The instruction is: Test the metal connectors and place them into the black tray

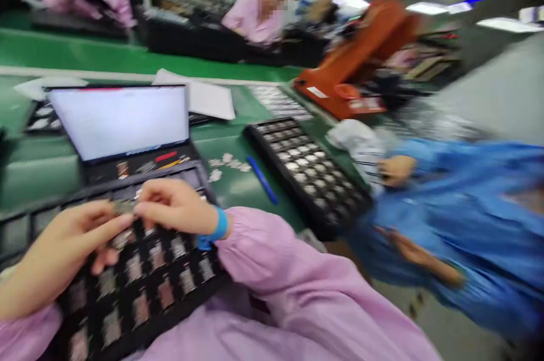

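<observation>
Over a black compartment tray [127,307] that holds several small flat metallic parts, my two hands come together. Between the thumb and fingers of my left hand [91,230] is a small flat part [124,208], blurred. My right hand [172,205], with a blue band at the wrist, is pinched at the right end of that part; whatever else its fingertips hold is too small to name. Behind the hands stands a lit white panel [127,123] with a dark frame.
To the right lie a blue pen [262,179], small white pieces [216,174] and a second black tray [306,174] of round parts. A person in blue [459,225] stands at the right. Beyond is an orange stand [352,60]; people in pink sit across the bench.
</observation>
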`<state>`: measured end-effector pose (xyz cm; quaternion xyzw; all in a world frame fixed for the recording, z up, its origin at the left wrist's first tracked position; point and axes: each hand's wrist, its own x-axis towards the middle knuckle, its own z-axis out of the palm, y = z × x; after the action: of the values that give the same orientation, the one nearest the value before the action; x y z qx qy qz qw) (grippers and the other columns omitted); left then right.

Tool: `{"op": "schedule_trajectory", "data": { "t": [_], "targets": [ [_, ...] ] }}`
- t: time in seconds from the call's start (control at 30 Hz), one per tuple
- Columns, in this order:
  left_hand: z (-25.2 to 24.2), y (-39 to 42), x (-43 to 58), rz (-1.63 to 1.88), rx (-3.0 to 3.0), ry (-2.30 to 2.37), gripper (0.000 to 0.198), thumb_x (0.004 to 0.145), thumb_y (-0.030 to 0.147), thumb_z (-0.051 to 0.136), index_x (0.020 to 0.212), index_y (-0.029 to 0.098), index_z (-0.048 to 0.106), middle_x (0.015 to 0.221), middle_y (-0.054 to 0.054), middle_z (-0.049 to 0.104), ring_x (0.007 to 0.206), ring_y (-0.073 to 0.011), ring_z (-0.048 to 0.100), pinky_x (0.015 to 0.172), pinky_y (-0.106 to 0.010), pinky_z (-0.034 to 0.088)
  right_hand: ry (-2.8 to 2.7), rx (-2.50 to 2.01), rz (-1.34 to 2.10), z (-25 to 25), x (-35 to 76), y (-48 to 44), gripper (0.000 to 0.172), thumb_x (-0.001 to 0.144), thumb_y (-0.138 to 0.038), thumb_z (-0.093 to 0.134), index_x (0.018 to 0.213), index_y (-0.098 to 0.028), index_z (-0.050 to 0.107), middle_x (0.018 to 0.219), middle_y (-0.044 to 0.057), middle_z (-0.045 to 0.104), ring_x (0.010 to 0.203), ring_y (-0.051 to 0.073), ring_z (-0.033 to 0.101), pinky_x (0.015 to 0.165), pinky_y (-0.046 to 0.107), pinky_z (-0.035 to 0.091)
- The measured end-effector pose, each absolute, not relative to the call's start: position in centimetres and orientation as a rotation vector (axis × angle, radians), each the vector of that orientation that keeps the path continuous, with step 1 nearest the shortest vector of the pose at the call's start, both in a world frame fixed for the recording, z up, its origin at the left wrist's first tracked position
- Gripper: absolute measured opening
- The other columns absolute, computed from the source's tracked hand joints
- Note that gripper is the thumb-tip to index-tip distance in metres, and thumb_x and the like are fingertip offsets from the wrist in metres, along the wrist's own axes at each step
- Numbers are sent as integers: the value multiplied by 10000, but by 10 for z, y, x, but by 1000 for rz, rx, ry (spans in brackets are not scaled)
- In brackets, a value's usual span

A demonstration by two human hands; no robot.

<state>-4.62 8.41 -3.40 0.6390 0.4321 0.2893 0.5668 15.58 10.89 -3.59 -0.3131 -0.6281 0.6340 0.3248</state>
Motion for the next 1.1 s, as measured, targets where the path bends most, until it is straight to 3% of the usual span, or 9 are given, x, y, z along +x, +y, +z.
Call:
{"op": "schedule_trajectory", "data": {
  "t": [0.27,0.87,1.1],
  "targets": [
    [-39,96,-37,623,1040,991,181,793,324,754,793,164,670,589,27,620,388,-89,581,284,-115,405,-1635,-894,1572,-44,151,115,251,836,-334,674,726,-183,506,582,-51,550,504,70,445,476,208,336],
    [-37,91,-35,667,1090,941,94,810,261,739,779,191,684,528,51,600,361,-94,580,279,-118,428,-1732,-958,1451,-38,158,110,280,887,-336,614,661,-205,513,582,-37,491,520,93,414,476,247,321],
    [-36,91,-34,692,1127,951,104,806,264,745,770,190,682,519,51,596,358,-94,578,275,-119,424,-1693,-967,1431,-37,157,110,311,840,-408,687,662,-214,520,584,-30,498,522,99,420,468,249,336]
  ]
}}
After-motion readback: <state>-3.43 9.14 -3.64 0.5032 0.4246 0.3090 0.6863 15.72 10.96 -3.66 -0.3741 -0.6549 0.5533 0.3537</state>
